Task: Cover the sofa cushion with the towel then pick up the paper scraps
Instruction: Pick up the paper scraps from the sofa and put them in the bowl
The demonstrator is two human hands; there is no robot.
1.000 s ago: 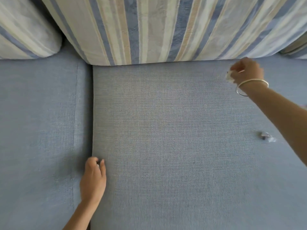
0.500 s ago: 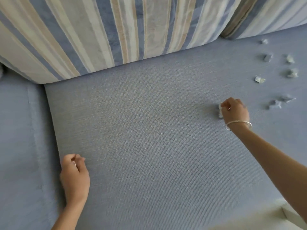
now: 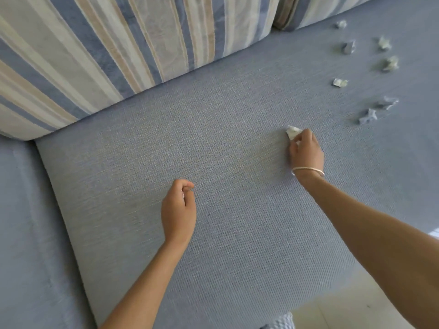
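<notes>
The towel (image 3: 166, 150) lies flat on the sofa (image 3: 23, 210). The right hand (image 3: 307, 153) pinches one scrap (image 3: 292, 132) over the towel. The left hand (image 3: 178, 210) is curled; I cannot tell if it holds anything. More scraps (image 3: 339, 82) lie to the right. It is best to pinch each one tight and not tug the towel.

The towel (image 3: 213, 198) is matt grey-blue cloth, coarse and waffle-woven. The sofa seat (image 3: 21, 233) at 9 o'clock is finer, smoother blue cloth. The striped back cushion (image 3: 118, 48) at 11 o'clock is plush, with a faint crushed sheen. The paper scraps (image 3: 389, 64) at 2 o'clock are crumpled matt paper, like the paper scrap (image 3: 292, 132) in the right grip (image 3: 307, 153); its wrist bangle (image 3: 307, 169) is thin glossy metal. The white fleck (image 3: 183, 194) in the left grip (image 3: 179, 210) is too small to tell.
</notes>
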